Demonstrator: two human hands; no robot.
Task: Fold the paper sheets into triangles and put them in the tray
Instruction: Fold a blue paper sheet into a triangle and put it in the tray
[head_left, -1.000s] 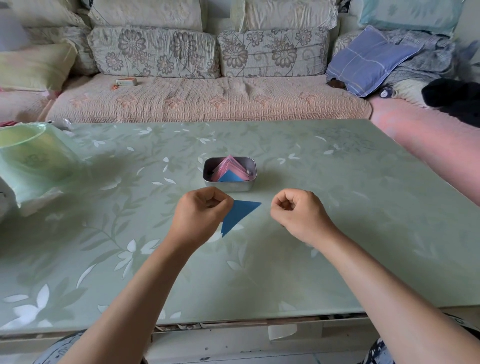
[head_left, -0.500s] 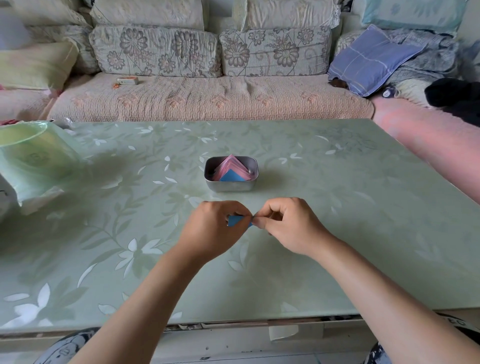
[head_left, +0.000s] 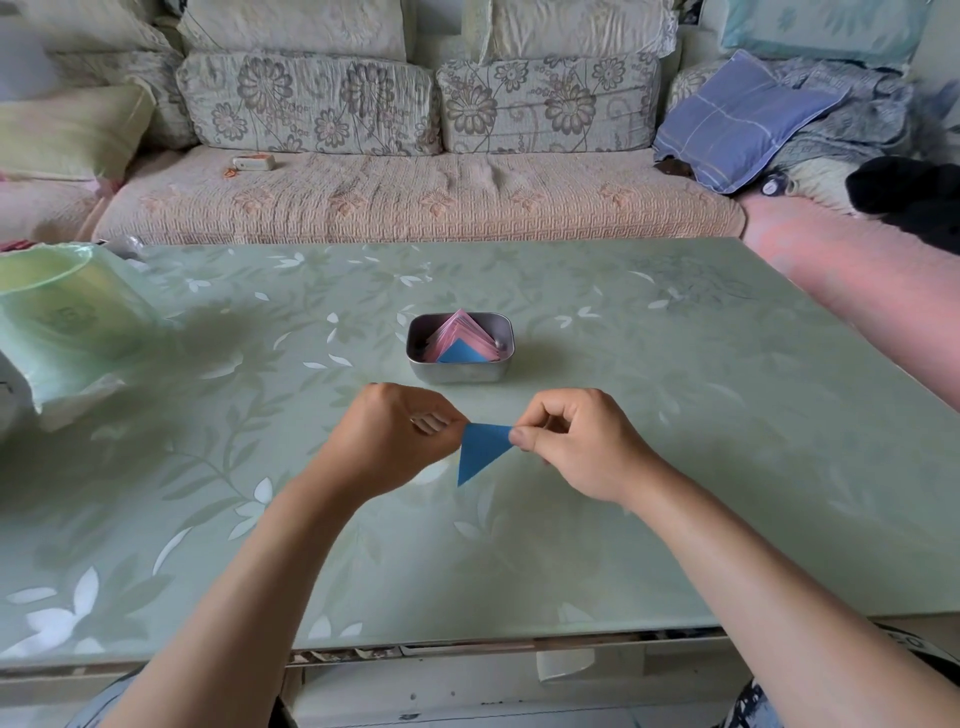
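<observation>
Before the stocked tray (head_left: 460, 375), a blue triangle (head_left: 480, 448) is pinched by the left hand (head_left: 400, 441) and right hand (head_left: 582, 447), not yet placed.

Green floral table (head_left: 675, 457) w/ metal tray (head_left: 457, 372) centre, green bag (head_left: 67, 322) left.

Light: soft daylight is falling evenly.
Shadow: spreading from the bag (head_left: 67, 322) at the table (head_left: 675, 467)'s left edge.
Edges: bending, blurring slightly.
</observation>
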